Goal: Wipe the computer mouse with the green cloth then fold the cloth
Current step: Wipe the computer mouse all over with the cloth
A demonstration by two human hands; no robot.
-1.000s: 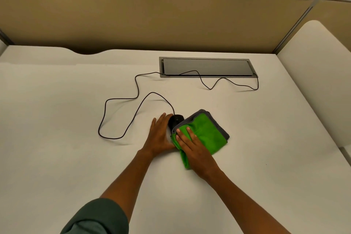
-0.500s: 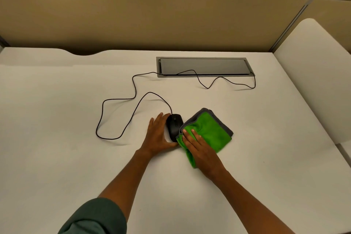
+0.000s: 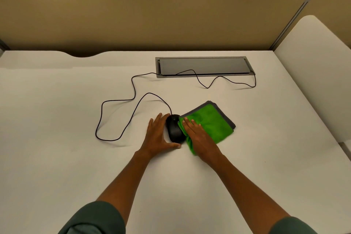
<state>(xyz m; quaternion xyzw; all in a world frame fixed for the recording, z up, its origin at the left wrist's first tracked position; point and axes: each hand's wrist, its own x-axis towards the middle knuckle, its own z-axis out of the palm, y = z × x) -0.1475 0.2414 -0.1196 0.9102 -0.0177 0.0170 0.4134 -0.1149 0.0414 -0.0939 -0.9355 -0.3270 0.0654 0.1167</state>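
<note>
A black wired computer mouse point(image 3: 174, 128) lies on the white desk point(image 3: 57, 119), its top in plain view. My left hand point(image 3: 159, 135) lies flat against its left side, thumb curled round its near end, steadying it. The green cloth point(image 3: 212, 121), grey-edged and bunched, lies right of the mouse and touches its right side. My right hand point(image 3: 199, 137) presses flat on the cloth's left part, fingers spread and pointing away from me.
The mouse's black cable point(image 3: 133, 99) loops left across the desk and runs to a grey cable hatch point(image 3: 203, 66) at the back. A tan partition point(image 3: 152, 15) bounds the far edge. A white panel point(image 3: 319, 74) stands at the right.
My right hand has slid the cloth rightward off the mouse, uncovering its top. My left hand has stayed against the mouse.
</note>
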